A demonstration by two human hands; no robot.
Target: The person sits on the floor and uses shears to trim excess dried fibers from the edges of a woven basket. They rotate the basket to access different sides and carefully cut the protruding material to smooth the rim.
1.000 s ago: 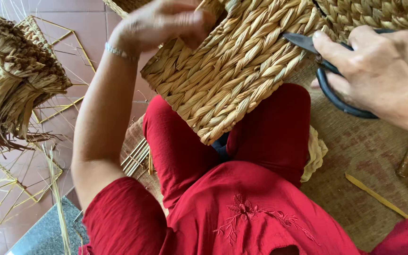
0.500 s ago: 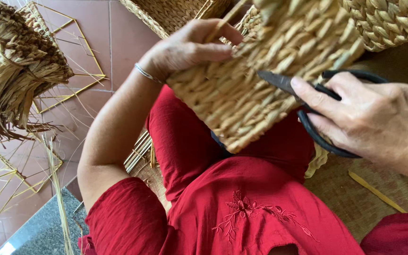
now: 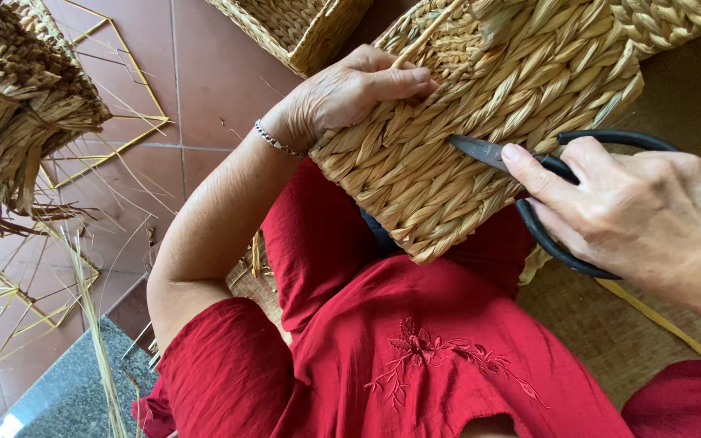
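Note:
A woven straw basket (image 3: 480,122) rests on my lap, its braided side facing me. My left hand (image 3: 346,93) grips the basket's upper left edge, fingers curled over the weave; a thin bracelet circles that wrist. My right hand (image 3: 638,215) holds black-handled scissors (image 3: 545,174), forefinger laid along the blade. The blade tip lies against the basket's side, near its middle. I wear red clothing with embroidery on the front.
Another woven basket (image 3: 294,28) stands on the tiled floor at the top. A bundle of dried straw (image 3: 18,105) lies at the left, with wire frames (image 3: 115,97) and loose stalks around it. A woven mat (image 3: 610,324) lies under my right side.
The basket has shifted lower and closer in view. My left hand moved from its top to its upper left edge. The scissors' blade came onto the basket's side.

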